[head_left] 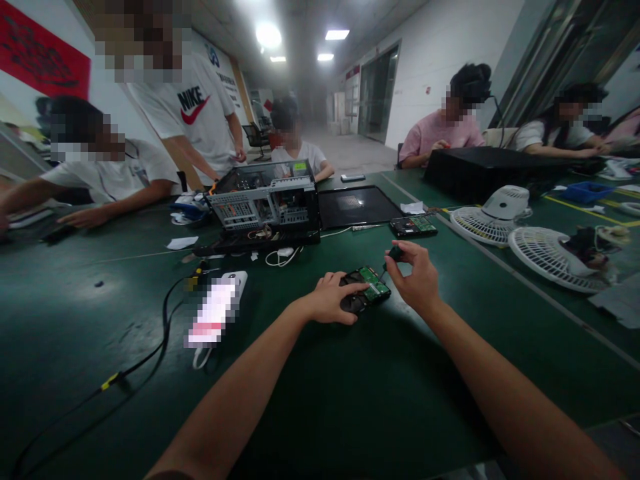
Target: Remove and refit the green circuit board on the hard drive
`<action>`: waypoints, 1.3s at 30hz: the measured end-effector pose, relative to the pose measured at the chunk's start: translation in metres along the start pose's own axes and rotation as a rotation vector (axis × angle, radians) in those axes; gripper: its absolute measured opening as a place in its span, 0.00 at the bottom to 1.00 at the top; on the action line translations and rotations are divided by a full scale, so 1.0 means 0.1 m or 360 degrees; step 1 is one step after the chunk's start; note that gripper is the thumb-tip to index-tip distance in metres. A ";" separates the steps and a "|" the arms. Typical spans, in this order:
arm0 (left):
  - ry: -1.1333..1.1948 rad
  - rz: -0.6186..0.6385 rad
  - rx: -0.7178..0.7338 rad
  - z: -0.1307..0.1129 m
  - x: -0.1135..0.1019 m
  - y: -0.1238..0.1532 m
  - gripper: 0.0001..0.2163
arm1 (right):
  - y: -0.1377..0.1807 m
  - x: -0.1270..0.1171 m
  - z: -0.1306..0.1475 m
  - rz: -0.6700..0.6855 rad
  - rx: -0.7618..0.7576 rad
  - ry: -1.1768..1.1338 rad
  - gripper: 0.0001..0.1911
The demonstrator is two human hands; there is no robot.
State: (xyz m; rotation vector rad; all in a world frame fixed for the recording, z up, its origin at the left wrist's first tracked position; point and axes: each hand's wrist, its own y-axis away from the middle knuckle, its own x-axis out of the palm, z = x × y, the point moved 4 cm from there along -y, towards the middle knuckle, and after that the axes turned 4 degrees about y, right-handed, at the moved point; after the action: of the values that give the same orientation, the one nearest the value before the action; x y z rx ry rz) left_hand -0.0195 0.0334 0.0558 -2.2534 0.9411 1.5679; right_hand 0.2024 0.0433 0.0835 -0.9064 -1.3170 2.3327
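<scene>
A hard drive (367,288) with a green circuit board facing up lies on the green table (350,400) in front of me. My left hand (333,298) rests on its left side, fingers curled over the edge, holding it down. My right hand (417,277) is closed on the dark handle of a small screwdriver (393,257), whose tip points down at the board's right edge.
An opened computer case (265,200) and its flat side panel (356,205) stand behind. A second hard drive (413,227) lies further back. A phone (215,310) with cables lies left. Fan parts (555,257) sit at right. Several people sit around the table.
</scene>
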 end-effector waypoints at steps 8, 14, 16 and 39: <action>-0.0013 0.0038 -0.0005 -0.02 -0.01 0.01 0.42 | 0.02 0.00 0.04 0.0044 -0.0098 0.0095 0.22; -0.0006 0.0037 -0.0004 0.00 0.00 0.00 0.42 | -0.02 0.00 0.04 -0.0011 -0.0189 0.0066 0.22; -0.0005 0.0033 0.0001 0.00 0.00 0.00 0.42 | -0.03 -0.01 0.04 -0.0022 -0.0221 0.0097 0.22; -0.0032 0.0006 0.0011 0.01 0.01 0.00 0.42 | -0.06 -0.08 0.12 -0.0022 -0.0184 0.0293 0.21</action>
State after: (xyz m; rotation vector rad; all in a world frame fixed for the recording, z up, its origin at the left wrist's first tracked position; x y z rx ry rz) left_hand -0.0201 0.0342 0.0544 -2.2282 0.9446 1.5840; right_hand 0.2008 0.0344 0.0963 -1.1142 -1.3870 2.1228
